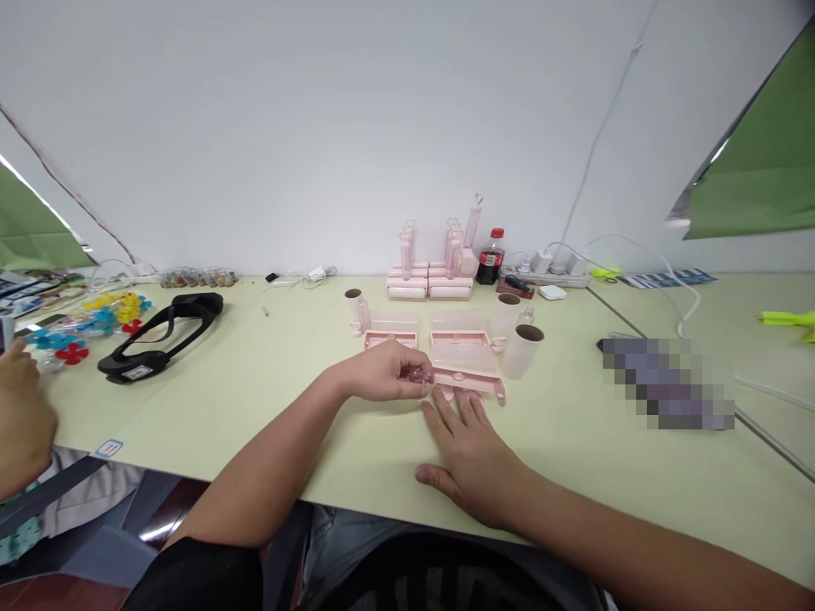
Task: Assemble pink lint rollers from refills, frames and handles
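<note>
My left hand [384, 370] is closed, its thumb and fingers around a small clear, purplish piece [418, 375] whose shape is mostly hidden. My right hand [469, 445] lies palm down, fingers stretched and thumb apart. Its fingertips touch or nearly touch the near edge of an open pink case [471, 380], beside my left fingertips. Beyond it lie two more pink cases with raised clear lids, a left one [375, 339] and a right one [455, 339]. White paper rolls with brown cores stand around them: a near-right roll [523, 353], one behind it [503, 316], and a left roll [354, 312].
Closed pink cases [407, 291] with upright clear handles are stacked at the wall, beside a cola bottle [491, 258] and a power strip [551, 277]. A black headset [159, 339] lies left. Another person's hand [22, 416] is at far left. A blurred-out item [666, 386] lies right.
</note>
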The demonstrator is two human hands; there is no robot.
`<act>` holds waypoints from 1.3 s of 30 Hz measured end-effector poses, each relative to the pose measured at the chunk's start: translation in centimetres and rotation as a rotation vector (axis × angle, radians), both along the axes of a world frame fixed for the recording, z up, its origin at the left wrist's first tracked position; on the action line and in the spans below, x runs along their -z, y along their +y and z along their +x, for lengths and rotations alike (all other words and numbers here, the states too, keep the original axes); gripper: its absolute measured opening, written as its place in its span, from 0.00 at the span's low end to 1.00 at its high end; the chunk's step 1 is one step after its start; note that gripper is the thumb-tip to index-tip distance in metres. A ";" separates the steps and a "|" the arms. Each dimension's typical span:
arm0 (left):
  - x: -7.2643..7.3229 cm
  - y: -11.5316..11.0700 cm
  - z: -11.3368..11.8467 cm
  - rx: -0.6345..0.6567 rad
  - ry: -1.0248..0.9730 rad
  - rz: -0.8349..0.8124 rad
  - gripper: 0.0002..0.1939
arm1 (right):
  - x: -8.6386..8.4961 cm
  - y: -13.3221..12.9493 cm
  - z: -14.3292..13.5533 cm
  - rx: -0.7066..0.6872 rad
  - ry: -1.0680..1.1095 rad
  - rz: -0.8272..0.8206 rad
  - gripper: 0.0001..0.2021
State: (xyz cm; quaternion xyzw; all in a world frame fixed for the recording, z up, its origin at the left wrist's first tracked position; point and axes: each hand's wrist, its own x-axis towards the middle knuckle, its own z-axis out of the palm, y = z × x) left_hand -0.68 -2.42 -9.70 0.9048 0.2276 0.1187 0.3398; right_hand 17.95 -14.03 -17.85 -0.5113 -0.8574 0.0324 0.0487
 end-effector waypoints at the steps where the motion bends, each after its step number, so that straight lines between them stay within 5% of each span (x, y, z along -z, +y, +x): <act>1: 0.0 0.0 0.0 -0.001 0.007 0.007 0.08 | -0.1 -0.2 0.0 -0.004 0.009 -0.034 0.44; 10: 1.0 -0.6 1.6 0.014 0.160 0.130 0.04 | -0.8 -2.7 0.3 -0.093 0.050 -0.262 0.53; 24: 2.5 0.2 1.5 -0.031 0.176 0.016 0.05 | -1.9 -0.2 1.8 -0.177 0.083 -0.409 0.52; 39: 2.0 0.7 0.8 -0.034 0.063 0.093 0.12 | -1.3 1.5 3.0 -0.158 0.056 -0.288 0.42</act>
